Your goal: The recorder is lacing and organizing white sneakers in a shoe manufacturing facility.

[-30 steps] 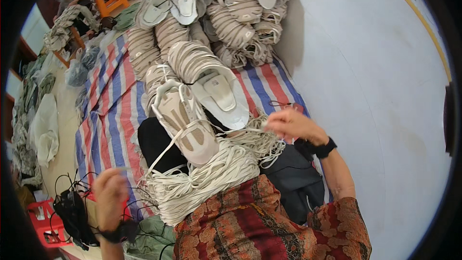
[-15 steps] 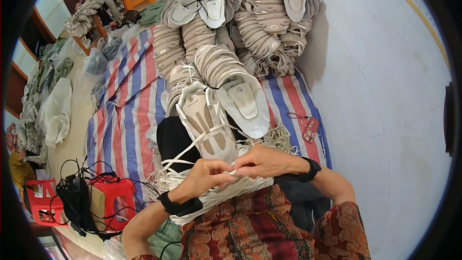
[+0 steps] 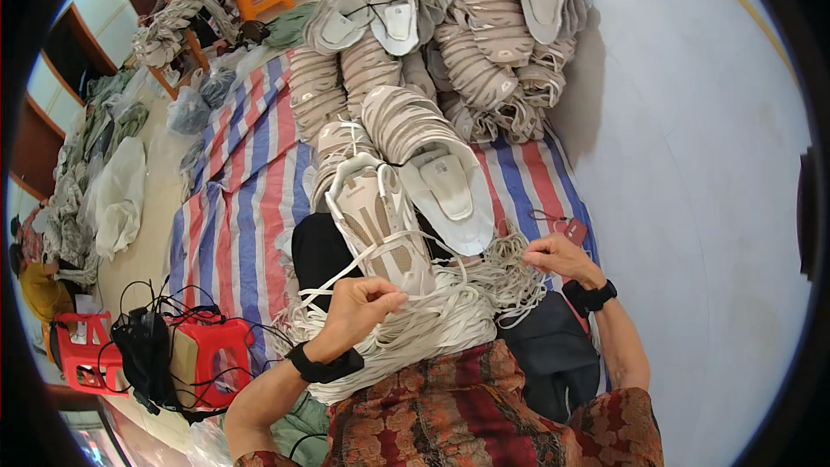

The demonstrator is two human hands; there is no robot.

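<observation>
- Shoe upper (image 3: 372,203): one, beige, with mesh panels, lying just beyond the left hand (image 3: 359,311).
- Laces (image 3: 441,320): too many for counting, flat, whitish, heaped between left hand and right hand (image 3: 562,259).
- Each hand: thumb and fingertips together; whether a lace is pinched, I cannot tell.
- Striped sheet (image 3: 553,190): edge passes just beside right hand.

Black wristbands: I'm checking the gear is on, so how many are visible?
2: one black wristband around the wrist of the left hand, another at the right hand. Farther off, others may be hidden.
</observation>
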